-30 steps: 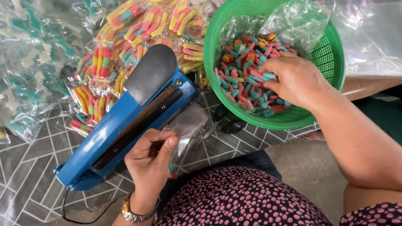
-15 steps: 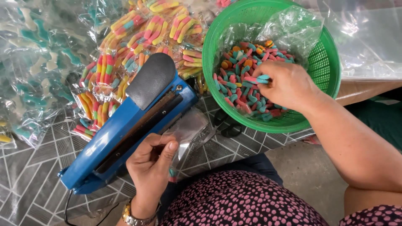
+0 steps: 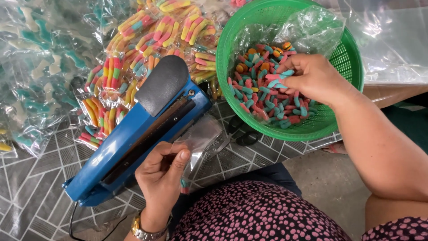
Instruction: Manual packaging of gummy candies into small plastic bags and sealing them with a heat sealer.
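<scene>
Your right hand (image 3: pixel 314 78) is pinched on a few pink-and-teal gummy worm candies (image 3: pixel 280 79) over the round green plastic basket (image 3: pixel 347 58). Your left hand (image 3: pixel 162 172) grips a small clear plastic bag (image 3: pixel 203 140) by the blue heat sealer (image 3: pixel 133 138). Step looks like filling; next, bring candies to bag's mouth w/o spilling.

A small candy-packing workplace, seemingly home-run, is shown. A blue impulse heat sealer (image 3: pixel 138 134) is set on a grey geometric-patterned sheet (image 3: pixel 31 196) spread low beside bare concrete floor (image 3: pixel 330 178). Sealed clear packets of striped gummy worms (image 3: pixel 147 40) are heaped behind it, and loose gummy candies (image 3: pixel 263 89) are kept in a plastic-lined green basket (image 3: pixel 343 58). Larger bags of candy (image 3: pixel 40 67) are piled alongside.
</scene>
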